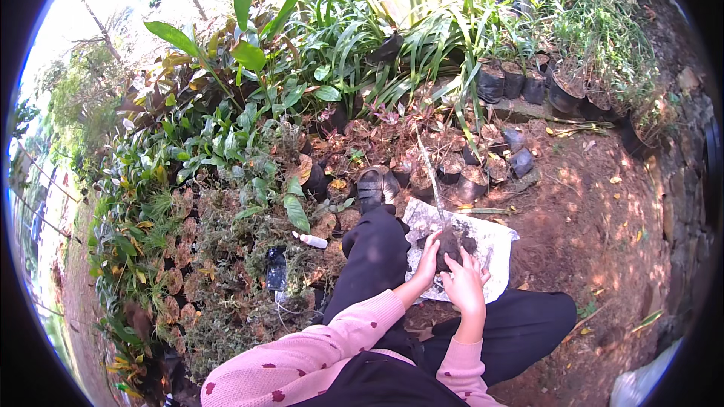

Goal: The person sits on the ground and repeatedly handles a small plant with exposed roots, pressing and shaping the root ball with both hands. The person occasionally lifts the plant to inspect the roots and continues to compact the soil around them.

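A dark clump of soil [448, 246] sits at the base of a long bare woody stem [431, 172], above a white sheet [498, 260] on the ground. My left hand [428, 263] cups the clump from its left side. On the near right side, my right hand [466, 280] rests its fingers against it, so the clump is between both hands. Dark loose soil [468, 242] lies on the sheet around it. The palms and the underside of the clump are hidden.
Small black nursery bags of soil [472, 181] stand in rows ahead. My sandalled foot [371, 186] is beside them. To the left lie a white bottle [313, 241] and a phone [276, 268] with a cable among low plants [226, 271]. A stone wall [687, 181] borders the right.
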The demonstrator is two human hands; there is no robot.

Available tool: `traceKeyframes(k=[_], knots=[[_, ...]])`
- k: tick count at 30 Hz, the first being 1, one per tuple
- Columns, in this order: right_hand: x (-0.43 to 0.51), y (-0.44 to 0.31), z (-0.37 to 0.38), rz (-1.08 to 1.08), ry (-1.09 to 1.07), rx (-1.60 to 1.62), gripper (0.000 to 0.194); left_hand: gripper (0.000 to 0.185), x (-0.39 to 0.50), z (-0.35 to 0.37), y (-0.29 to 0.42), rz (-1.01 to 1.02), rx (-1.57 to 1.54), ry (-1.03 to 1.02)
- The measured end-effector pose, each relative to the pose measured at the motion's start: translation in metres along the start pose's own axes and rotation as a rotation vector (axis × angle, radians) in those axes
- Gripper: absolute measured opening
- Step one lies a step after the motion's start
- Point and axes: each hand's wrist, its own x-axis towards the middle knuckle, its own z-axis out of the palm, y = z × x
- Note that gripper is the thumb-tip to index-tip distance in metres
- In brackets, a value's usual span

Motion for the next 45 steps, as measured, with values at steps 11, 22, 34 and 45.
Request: traceKeyframes(k=[11, 22, 34, 45], knots=[[0.016, 0.013, 0.014, 0.08, 0.115, 0.122, 0.045, 0.042, -0.001, 0.003, 0.001, 0.022, 0.07, -0.041], [0.04, 0.048, 0.018, 0.259, 0.385, 0.418, 0.045, 0.041, 0.02, 0.037, 0.146, 0.177, 0.302, -0.325], [0.095, 0.123, 0.182, 0.485, -0.095, 0.34, 0.05, 0.038, 0.063, 0.001, 0.112, 0.011, 0.145, -0.091], [0.153, 0.151, 0.207, 0.617, -0.13, 0.325, 0.064, 0.044, 0.071, 0.005, 0.138, -0.132, -0.111, 0.044]])
